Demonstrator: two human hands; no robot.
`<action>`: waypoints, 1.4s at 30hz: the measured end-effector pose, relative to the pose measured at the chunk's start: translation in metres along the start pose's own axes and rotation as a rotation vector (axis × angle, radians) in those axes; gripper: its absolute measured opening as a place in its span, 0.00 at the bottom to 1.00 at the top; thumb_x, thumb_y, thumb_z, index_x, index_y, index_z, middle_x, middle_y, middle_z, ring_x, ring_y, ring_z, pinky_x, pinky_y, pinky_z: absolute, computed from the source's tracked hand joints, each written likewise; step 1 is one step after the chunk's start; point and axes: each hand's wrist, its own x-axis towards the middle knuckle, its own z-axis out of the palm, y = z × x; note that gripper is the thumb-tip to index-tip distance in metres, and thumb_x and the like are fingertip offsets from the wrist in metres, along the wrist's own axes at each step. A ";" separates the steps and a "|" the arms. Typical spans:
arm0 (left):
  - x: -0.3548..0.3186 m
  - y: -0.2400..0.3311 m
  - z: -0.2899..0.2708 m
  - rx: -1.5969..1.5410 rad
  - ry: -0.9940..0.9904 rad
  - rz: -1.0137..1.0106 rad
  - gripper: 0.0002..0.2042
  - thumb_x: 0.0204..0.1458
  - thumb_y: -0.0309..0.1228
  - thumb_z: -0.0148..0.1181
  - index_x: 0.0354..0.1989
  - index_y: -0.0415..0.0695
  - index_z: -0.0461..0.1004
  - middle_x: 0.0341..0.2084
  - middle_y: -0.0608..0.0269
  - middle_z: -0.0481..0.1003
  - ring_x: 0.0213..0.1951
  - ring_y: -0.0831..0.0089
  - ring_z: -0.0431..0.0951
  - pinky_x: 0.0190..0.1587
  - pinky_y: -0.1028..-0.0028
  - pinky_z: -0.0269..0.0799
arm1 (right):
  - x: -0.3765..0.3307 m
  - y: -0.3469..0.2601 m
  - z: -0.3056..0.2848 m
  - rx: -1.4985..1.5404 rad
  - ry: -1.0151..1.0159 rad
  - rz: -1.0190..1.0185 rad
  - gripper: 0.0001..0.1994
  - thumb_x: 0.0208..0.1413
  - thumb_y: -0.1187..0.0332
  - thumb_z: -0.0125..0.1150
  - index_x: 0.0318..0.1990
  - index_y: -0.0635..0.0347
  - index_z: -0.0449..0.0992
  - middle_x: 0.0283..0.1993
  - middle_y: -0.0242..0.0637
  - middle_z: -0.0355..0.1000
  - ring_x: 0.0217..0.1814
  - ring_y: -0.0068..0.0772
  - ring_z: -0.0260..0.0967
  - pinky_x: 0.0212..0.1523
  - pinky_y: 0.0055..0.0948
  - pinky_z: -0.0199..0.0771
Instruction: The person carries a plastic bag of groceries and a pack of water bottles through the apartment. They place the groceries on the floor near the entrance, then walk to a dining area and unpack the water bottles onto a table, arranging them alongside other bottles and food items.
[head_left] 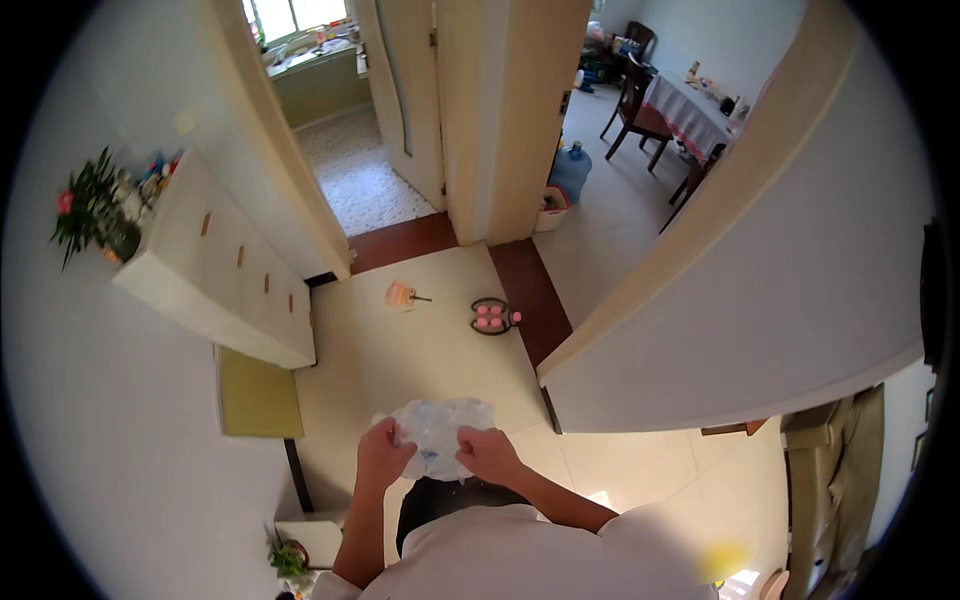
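Observation:
Between my two hands a thin, whitish see-through plastic bag (437,428) is spread out in front of my waist, with small blue marks on it. My left hand (384,455) is closed on its left side, fingers curled around the plastic. The right side of the bag is pinched in my right hand (487,454). On the tiled floor beyond lies an orange-and-white fan-shaped object (402,295) with a dark handle. To its right is a dark, rounded frame with several pink round parts (490,317), lying flat on the tiles.
A white drawer cabinet (230,265) stands along the left wall, with a potted plant (92,210) on top. Ahead are two doorways, one with an open door (405,90). A blue water jug (571,172) stands past the right doorway, near a dining table (690,108). A sofa (830,480) is at right.

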 end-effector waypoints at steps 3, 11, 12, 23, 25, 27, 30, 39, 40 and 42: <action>0.081 0.010 0.007 -0.045 -0.049 0.082 0.09 0.39 0.26 0.65 0.30 0.39 0.74 0.20 0.59 0.74 0.24 0.67 0.74 0.31 0.67 0.72 | 0.061 0.009 -0.023 -0.023 0.104 -0.014 0.08 0.51 0.68 0.64 0.31 0.58 0.70 0.22 0.42 0.71 0.26 0.52 0.73 0.30 0.44 0.72; 0.274 0.073 0.031 0.075 -0.307 0.279 0.13 0.39 0.33 0.68 0.28 0.39 0.71 0.19 0.50 0.72 0.25 0.51 0.74 0.30 0.60 0.70 | 0.187 0.029 -0.085 -0.072 0.358 0.126 0.08 0.47 0.71 0.65 0.27 0.60 0.70 0.20 0.42 0.69 0.24 0.50 0.72 0.27 0.43 0.71; 0.297 0.077 0.038 0.051 -0.330 0.318 0.13 0.39 0.33 0.68 0.28 0.39 0.71 0.19 0.50 0.72 0.25 0.51 0.74 0.30 0.60 0.70 | 0.201 0.030 -0.091 -0.056 0.426 0.115 0.08 0.46 0.72 0.65 0.26 0.61 0.70 0.20 0.43 0.68 0.23 0.50 0.71 0.27 0.42 0.70; 0.495 0.222 0.114 0.223 -0.635 0.456 0.14 0.39 0.34 0.67 0.30 0.39 0.71 0.21 0.49 0.73 0.27 0.48 0.76 0.32 0.59 0.71 | 0.326 0.078 -0.200 0.016 0.772 0.266 0.09 0.46 0.73 0.66 0.27 0.60 0.69 0.19 0.43 0.66 0.21 0.50 0.69 0.25 0.41 0.69; 0.521 0.249 0.136 0.266 -0.648 0.505 0.15 0.39 0.35 0.67 0.30 0.38 0.72 0.21 0.48 0.73 0.27 0.48 0.76 0.32 0.58 0.71 | 0.340 0.091 -0.223 0.033 0.803 0.280 0.09 0.46 0.73 0.66 0.27 0.59 0.68 0.19 0.43 0.66 0.21 0.50 0.69 0.25 0.41 0.68; 0.543 0.281 0.152 0.323 -0.704 0.484 0.15 0.39 0.35 0.67 0.30 0.38 0.71 0.22 0.48 0.73 0.28 0.48 0.77 0.33 0.58 0.72 | 0.353 0.099 -0.245 0.057 0.826 0.278 0.09 0.46 0.73 0.66 0.27 0.59 0.68 0.19 0.42 0.66 0.22 0.50 0.68 0.25 0.40 0.68; 0.579 0.317 0.190 0.337 -0.740 0.509 0.15 0.39 0.35 0.67 0.30 0.38 0.71 0.22 0.48 0.73 0.29 0.46 0.76 0.34 0.58 0.72 | 0.373 0.117 -0.292 0.048 0.822 0.332 0.07 0.48 0.71 0.65 0.29 0.57 0.70 0.22 0.46 0.70 0.27 0.55 0.71 0.29 0.45 0.71; 0.669 0.427 0.285 0.285 -0.810 0.603 0.15 0.40 0.35 0.69 0.31 0.38 0.73 0.24 0.47 0.75 0.33 0.45 0.77 0.37 0.57 0.73 | 0.428 0.158 -0.419 -0.015 1.005 0.385 0.10 0.47 0.71 0.67 0.26 0.60 0.68 0.19 0.44 0.66 0.20 0.49 0.67 0.24 0.39 0.67; 0.680 0.437 0.296 0.258 -0.817 0.612 0.16 0.40 0.36 0.69 0.31 0.39 0.73 0.25 0.47 0.75 0.33 0.45 0.78 0.37 0.57 0.73 | 0.435 0.163 -0.432 -0.030 1.018 0.406 0.10 0.47 0.71 0.67 0.26 0.60 0.68 0.19 0.44 0.66 0.20 0.48 0.66 0.24 0.39 0.67; 0.705 0.456 0.323 0.286 -0.832 0.670 0.16 0.40 0.36 0.70 0.32 0.39 0.73 0.25 0.47 0.75 0.34 0.45 0.78 0.38 0.57 0.74 | 0.448 0.172 -0.460 0.015 1.044 0.444 0.10 0.46 0.71 0.67 0.26 0.60 0.68 0.19 0.44 0.65 0.20 0.46 0.65 0.24 0.39 0.66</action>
